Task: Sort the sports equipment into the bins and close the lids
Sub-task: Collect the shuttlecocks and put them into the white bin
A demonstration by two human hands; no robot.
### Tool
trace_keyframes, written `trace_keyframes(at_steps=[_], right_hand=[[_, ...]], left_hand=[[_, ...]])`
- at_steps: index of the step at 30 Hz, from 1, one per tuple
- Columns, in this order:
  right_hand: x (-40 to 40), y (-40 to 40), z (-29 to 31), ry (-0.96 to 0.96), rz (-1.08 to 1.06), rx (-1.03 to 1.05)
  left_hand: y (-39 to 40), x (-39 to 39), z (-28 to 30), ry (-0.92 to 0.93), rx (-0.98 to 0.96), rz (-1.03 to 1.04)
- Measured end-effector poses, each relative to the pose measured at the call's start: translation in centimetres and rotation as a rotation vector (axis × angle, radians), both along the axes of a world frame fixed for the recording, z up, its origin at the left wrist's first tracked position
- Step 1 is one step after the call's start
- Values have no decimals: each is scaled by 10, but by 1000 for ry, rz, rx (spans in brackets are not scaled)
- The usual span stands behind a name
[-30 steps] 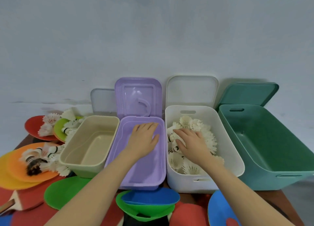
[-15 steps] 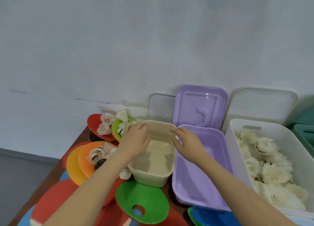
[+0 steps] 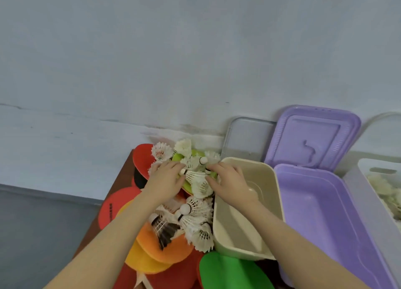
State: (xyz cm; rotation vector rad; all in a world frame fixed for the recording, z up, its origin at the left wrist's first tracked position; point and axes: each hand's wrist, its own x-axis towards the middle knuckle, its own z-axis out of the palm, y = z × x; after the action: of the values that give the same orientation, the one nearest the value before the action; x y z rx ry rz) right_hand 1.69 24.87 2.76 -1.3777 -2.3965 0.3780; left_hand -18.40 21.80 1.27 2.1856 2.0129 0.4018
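Hands [image 3: 196, 180] cup white shuttlecocks [image 3: 196, 178] beside the beige bin [image 3: 269, 173].

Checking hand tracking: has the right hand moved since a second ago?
Yes. The right hand left the white bin, crossed leftward over the purple bin and beige bin, and now reaches the shuttlecocks.

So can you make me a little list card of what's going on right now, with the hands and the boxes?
left hand: reaching into the shuttlecock pile, grip unclear
right hand: on the same pile, grip unclear
beige bin: open, nothing inside
purple bin: open, nothing inside, lid up behind it
white bin: shuttlecocks inside
more shuttlecocks: beside the beige bin, on the paddles
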Motion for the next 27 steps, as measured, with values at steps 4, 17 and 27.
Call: trace_keyframes(at_steps=[4,17,27], right_hand=[[-11,7,-20,-179,-40,23],[-20,24,-47,-195,-119,177],[-16,28,-31,256,-89,163]], left_hand=[[15,-10,-27,-19,-85,-68],[62,-6,-49,-67,164,21],[79,-10,-47,-99,135,-2]])
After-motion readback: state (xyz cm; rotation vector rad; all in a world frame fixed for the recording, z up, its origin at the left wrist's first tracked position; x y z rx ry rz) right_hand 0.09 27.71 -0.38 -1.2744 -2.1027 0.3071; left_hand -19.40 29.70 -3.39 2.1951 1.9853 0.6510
